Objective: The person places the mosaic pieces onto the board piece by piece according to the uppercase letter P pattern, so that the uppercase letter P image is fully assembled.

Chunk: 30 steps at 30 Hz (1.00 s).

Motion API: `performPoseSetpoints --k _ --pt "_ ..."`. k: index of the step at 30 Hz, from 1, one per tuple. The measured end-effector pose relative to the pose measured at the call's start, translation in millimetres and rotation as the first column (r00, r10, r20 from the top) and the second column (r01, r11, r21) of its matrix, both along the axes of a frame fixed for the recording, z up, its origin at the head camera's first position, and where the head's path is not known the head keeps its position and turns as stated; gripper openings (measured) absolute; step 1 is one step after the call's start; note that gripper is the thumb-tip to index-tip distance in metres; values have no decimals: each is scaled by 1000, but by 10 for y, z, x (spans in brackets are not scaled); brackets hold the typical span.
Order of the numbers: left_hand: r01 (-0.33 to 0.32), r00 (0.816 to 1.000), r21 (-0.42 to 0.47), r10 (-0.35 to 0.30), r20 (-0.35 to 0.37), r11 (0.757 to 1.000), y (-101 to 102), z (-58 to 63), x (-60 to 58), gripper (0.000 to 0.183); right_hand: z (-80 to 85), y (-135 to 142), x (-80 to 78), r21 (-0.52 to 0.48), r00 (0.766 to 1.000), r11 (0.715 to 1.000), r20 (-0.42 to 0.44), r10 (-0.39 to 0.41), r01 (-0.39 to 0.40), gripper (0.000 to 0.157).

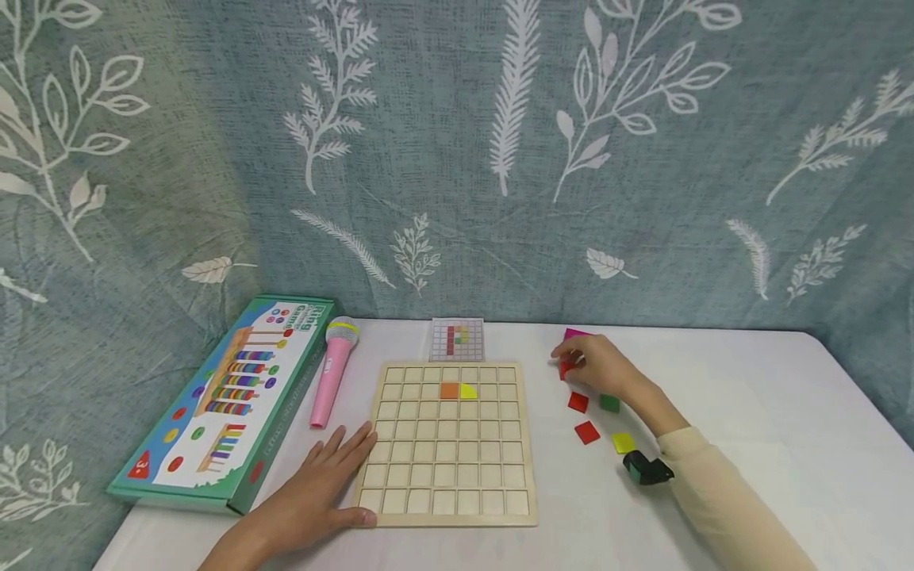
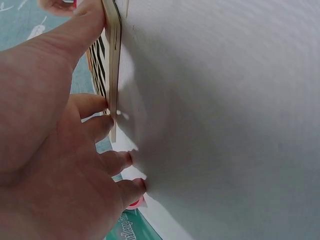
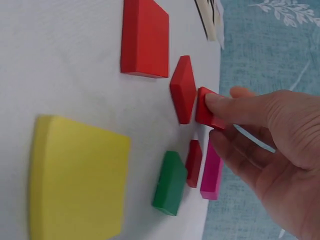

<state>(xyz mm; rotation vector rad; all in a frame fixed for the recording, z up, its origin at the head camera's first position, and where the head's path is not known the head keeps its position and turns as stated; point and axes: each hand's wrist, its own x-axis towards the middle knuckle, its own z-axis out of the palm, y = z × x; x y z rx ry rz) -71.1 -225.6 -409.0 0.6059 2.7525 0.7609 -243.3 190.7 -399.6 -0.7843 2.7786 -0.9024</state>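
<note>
A wooden grid board (image 1: 443, 477) lies flat on the table, with an orange square tile (image 1: 449, 390) and a yellow quarter-round tile (image 1: 468, 392) side by side in its second row. My left hand (image 1: 307, 493) rests at the board's left edge, thumb near the lower corner and fingers extended. To the right of the board, my right hand (image 1: 603, 366) pinches a red square tile (image 3: 202, 107) between thumb and fingers. Around it lie two red tiles (image 1: 578, 402), a green tile (image 1: 610, 403), a yellow tile (image 1: 623, 442) and a magenta tile (image 1: 575, 333). Another red piece (image 3: 194, 164) shows beside the green one.
A small card (image 1: 457, 341) with a coloured grid pattern is behind the board. At the left are a pink toy microphone (image 1: 333, 373) and a green-edged game box (image 1: 264, 349). A patterned curtain (image 1: 457, 159) hangs at the table's back edge.
</note>
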Motion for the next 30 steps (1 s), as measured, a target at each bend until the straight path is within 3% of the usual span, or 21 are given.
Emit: performPoseSetpoints --k 14,30 --pt "-30 999 9 30 44 1000 52 62 -9 100 153 -64 -33 1 995 995 -3 96 -96 29" --pt "-20 998 11 20 56 1000 37 73 -18 100 179 -513 -4 -30 984 984 -6 177 -177 27"
